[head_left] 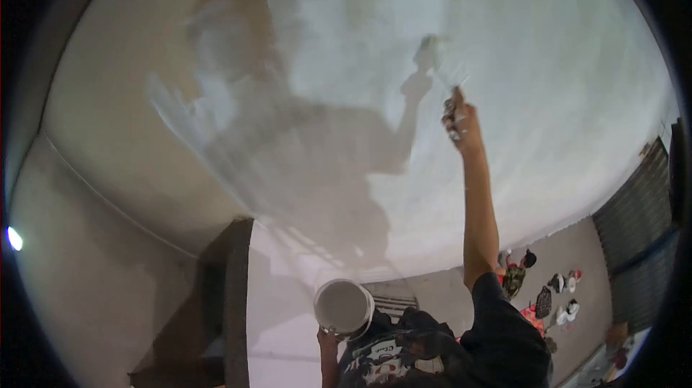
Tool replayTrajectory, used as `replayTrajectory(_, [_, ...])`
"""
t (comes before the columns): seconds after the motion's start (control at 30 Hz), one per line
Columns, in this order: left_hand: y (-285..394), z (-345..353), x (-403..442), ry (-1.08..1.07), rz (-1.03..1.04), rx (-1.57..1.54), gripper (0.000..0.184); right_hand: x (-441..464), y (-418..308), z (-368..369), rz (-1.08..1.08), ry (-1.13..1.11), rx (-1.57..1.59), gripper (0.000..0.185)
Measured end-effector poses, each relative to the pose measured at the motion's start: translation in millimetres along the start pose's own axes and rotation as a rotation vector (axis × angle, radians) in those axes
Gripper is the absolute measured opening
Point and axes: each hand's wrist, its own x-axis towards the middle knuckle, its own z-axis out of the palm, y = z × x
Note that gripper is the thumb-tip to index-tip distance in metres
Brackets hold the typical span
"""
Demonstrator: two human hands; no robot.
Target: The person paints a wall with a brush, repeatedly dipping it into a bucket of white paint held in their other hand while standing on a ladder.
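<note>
My right hand, smeared with white paint, is raised against the wall with its fingers wrapped round a paint brush. The brush's pale bristle end is hard to make out against the wall. Wet white paint covers the middle and right of the wall, while tan patches show at the upper left. Low in the view, my left hand grips the rim of a round bucket held beside my body. Greyish-white paint fills the bucket's inside.
A dark-edged ledge stands at the lower left. Far below at the right, a person and several bags and items lie about the floor. A corrugated shutter is at the right, and a lamp shines at the far left.
</note>
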Motion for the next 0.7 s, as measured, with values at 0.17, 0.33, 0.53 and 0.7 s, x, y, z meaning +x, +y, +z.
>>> replayTrajectory(0.17, [-20,-25,34,0.119,-0.005,0.095,0.042,3,-56,30,-0.046,-0.131,-0.074,0.043])
replayTrajectory(0.33, [-34,-33,52,0.255,-0.061,0.035,0.045,37,84,-18,0.024,-0.085,-0.173,0.050])
replayTrajectory(0.53, [-7,-34,69,0.212,-0.075,-0.030,0.045,-29,232,-78,0.260,-0.069,-0.316,0.051])
replayTrajectory(0.7, [5,-34,79,0.197,-0.076,-0.041,0.045,-57,335,-117,0.668,-0.013,-0.149,0.035])
